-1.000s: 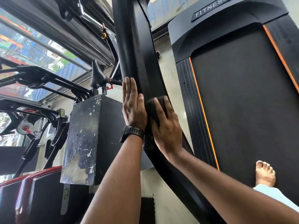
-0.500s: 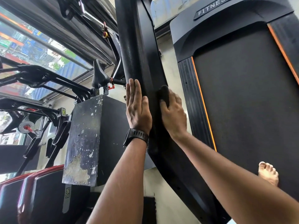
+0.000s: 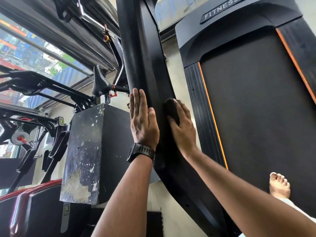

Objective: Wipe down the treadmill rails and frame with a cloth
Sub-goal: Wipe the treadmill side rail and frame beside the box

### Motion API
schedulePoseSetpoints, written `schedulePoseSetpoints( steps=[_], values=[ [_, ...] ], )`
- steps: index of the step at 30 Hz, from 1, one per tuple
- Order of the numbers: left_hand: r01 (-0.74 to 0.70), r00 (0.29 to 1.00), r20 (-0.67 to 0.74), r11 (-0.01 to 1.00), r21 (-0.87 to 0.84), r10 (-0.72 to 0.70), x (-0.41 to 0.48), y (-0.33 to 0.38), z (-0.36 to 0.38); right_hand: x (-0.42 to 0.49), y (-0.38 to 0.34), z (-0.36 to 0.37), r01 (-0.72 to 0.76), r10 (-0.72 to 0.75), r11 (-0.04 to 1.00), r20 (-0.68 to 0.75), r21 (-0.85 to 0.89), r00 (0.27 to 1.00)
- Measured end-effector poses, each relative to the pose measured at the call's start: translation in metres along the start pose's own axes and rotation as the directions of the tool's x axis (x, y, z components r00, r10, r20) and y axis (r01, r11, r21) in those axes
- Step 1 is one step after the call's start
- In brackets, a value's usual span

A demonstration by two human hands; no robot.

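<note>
Right hand (image 3: 183, 129) presses a dark, soft-looking cloth (image 3: 171, 109) onto the stiff upright (image 3: 145, 53); left hand (image 3: 142, 122) lies flat, fingers together, beside it.

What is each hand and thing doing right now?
left hand: open, flat against the upright
right hand: pressing the cloth on the upright
cloth: dark, bunched under the fingers
treadmill upright: black, slanted
watch: on left wrist
bare foot: on the belt
</note>
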State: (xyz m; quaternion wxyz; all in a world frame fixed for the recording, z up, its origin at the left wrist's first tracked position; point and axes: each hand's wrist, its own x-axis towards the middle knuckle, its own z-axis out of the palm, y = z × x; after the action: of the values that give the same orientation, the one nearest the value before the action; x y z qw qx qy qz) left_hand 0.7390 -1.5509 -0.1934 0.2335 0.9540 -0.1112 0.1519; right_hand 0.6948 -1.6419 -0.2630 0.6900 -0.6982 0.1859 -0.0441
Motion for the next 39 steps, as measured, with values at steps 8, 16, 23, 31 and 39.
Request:
schedulePoseSetpoints(
  steps=[8, 16, 23, 31, 39],
  values=[
    [-0.019, 1.000, -0.017, 1.000, 0.017, 0.019, -0.001, 0.000, 0.001, 0.045, 0.027, 0.002, -0.203, 0.206, 0.976, 0.035, -0.075, 0.978],
    [-0.015, 1.000, -0.022, 1.000, 0.003, 0.015, 0.000, -0.002, 0.002, 0.062, 0.047, -0.001, -0.201, 0.204, 0.978, 0.055, -0.061, 0.977],
    [-0.013, 1.000, -0.024, 1.000, -0.010, 0.013, 0.001, -0.003, 0.002, 0.015, 0.046, -0.008, -0.150, 0.148, 0.988, 0.054, 0.042, 0.988],
    [0.001, 1.000, -0.018, 1.000, -0.019, -0.001, 0.000, -0.002, 0.002, -0.009, 0.038, -0.012, -0.253, 0.254, 0.967, 0.072, -0.019, 0.964],
    [0.009, 1.000, -0.015, 0.999, -0.034, -0.009, 0.001, 0.000, 0.000, -0.041, 0.028, -0.021, -0.184, 0.183, 0.983, 0.117, -0.002, 0.976]
  ],
)
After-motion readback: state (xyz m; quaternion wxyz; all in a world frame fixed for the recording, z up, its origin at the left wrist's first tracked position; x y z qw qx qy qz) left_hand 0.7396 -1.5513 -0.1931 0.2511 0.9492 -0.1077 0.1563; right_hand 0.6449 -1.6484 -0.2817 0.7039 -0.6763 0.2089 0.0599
